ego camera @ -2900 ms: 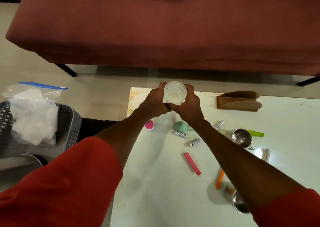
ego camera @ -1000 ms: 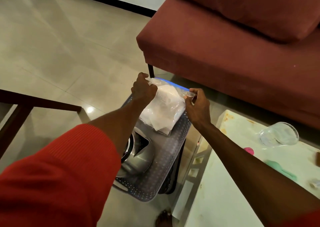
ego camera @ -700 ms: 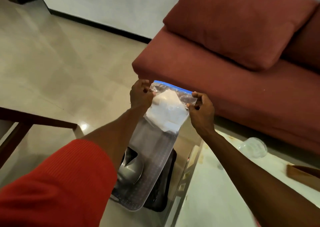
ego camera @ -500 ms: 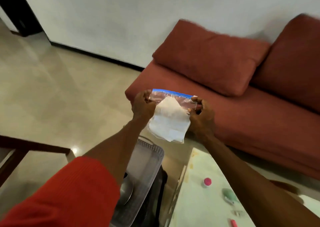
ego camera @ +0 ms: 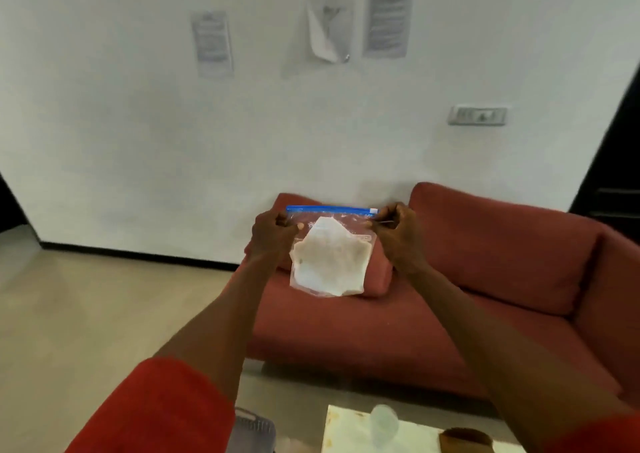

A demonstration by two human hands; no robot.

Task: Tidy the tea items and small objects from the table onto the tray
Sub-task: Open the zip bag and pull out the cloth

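Observation:
A clear zip bag [ego camera: 329, 262] with a blue seal strip and white contents hangs in the air in front of the red sofa. My left hand [ego camera: 272, 234] pinches its top left corner. My right hand [ego camera: 398, 233] pinches its top right corner. Only a corner of the grey perforated tray [ego camera: 252, 433] shows at the bottom edge, left of the white table [ego camera: 349, 432]. A clear plastic cup [ego camera: 384, 425] lies on the table's far corner, beside a brown wooden holder [ego camera: 465, 440].
The red sofa [ego camera: 450, 297] with cushions stands behind the bag, against a white wall with papers and a switch plate. Tiled floor lies to the left. A dark doorway is at the right edge.
Both hands have lifted the bag from the tray up to chest height. The view has tilted up, so most of the tray and table have dropped out of sight.

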